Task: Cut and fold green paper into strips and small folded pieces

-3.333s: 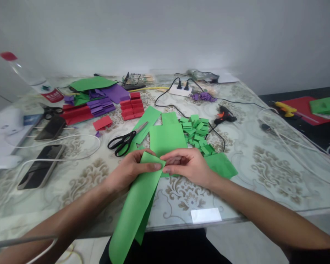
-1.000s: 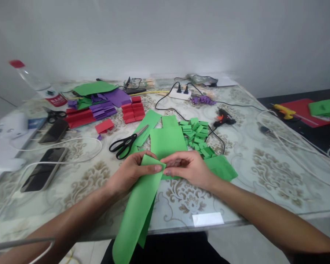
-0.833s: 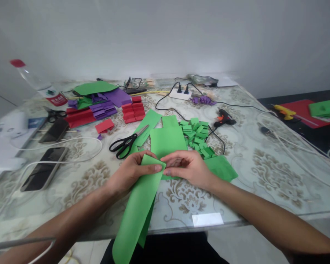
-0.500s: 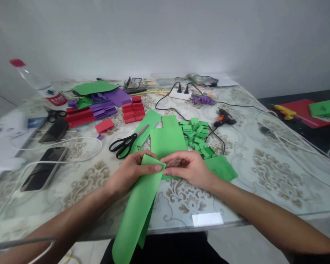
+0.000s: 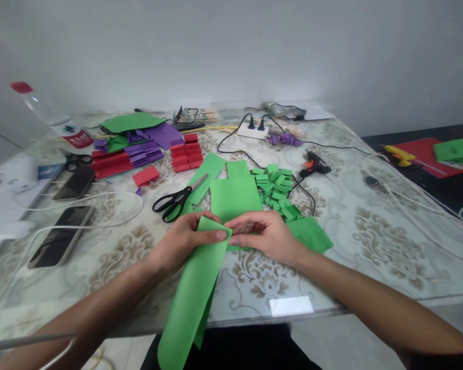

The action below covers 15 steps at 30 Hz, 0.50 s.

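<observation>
A long sheet of green paper (image 5: 195, 288), bent over lengthwise, hangs past the table's front edge. Its upper end is pinched in my left hand (image 5: 189, 239), the thumb lying on top. My right hand (image 5: 262, 234) is closed at the sheet's upper right corner, thumb and fingertips gripping the edge. Just beyond my hands lies a flat green paper piece (image 5: 235, 198). Black-handled scissors (image 5: 181, 198) rest on green strips to the left. A heap of small folded green pieces (image 5: 275, 190) sits to the right, with another green sheet (image 5: 310, 235) in front of it.
Two phones (image 5: 61, 236) and white cables lie left. Red folded papers (image 5: 186, 154) and purple folded papers (image 5: 143, 153) are farther back, near a bottle (image 5: 67, 126). A glue gun (image 5: 314, 164) and a power strip (image 5: 252, 131) with trailing cords stand back right.
Hardly anything differs. Both hands keep their hold on the green sheet's upper end, and the view has shifted very slightly.
</observation>
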### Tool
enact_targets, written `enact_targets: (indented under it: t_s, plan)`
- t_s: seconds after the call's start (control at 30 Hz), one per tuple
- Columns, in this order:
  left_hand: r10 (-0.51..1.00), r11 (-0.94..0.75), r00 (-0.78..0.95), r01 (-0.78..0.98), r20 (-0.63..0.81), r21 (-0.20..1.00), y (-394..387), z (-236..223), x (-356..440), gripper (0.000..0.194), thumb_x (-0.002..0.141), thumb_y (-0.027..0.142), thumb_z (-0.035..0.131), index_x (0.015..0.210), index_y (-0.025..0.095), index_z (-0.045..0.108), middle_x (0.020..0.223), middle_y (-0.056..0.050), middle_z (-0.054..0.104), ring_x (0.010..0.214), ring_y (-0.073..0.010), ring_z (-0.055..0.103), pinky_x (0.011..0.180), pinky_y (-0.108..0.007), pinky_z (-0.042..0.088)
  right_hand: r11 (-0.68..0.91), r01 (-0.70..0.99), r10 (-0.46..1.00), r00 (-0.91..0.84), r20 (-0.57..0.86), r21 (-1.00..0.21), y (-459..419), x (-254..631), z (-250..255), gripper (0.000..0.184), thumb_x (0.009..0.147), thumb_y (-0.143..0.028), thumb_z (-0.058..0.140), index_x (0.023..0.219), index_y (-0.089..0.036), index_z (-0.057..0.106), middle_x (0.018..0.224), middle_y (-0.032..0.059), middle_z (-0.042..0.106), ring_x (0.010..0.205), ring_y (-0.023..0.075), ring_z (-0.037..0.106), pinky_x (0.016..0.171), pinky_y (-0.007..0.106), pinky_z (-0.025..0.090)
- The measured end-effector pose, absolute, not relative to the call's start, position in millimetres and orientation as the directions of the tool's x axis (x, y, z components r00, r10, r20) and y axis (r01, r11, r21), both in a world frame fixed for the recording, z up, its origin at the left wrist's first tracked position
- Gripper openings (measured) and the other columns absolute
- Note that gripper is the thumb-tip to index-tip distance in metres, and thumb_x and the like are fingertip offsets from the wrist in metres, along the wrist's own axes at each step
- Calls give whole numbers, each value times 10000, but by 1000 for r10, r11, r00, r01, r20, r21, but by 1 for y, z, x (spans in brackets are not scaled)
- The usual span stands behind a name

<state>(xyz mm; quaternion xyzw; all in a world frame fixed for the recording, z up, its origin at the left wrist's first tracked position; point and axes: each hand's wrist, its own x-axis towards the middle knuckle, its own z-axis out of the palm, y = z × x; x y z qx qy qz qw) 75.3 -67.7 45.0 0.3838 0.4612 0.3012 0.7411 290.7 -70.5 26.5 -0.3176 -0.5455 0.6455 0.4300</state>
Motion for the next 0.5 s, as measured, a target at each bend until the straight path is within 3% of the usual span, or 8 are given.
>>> enact_targets:
  t_s: [0.5]
  plan:
    - [799,524,389,-78,-458,848,-68,46,76,320,654,289,950,827,178,704,576,51,657,435,-73,559,418,-155,450,-45,-214,898,-437,54,-976,-70,291,26,270,709,-170,909,961,-227,830,794,-3,813,717,119,762,716,210,615]
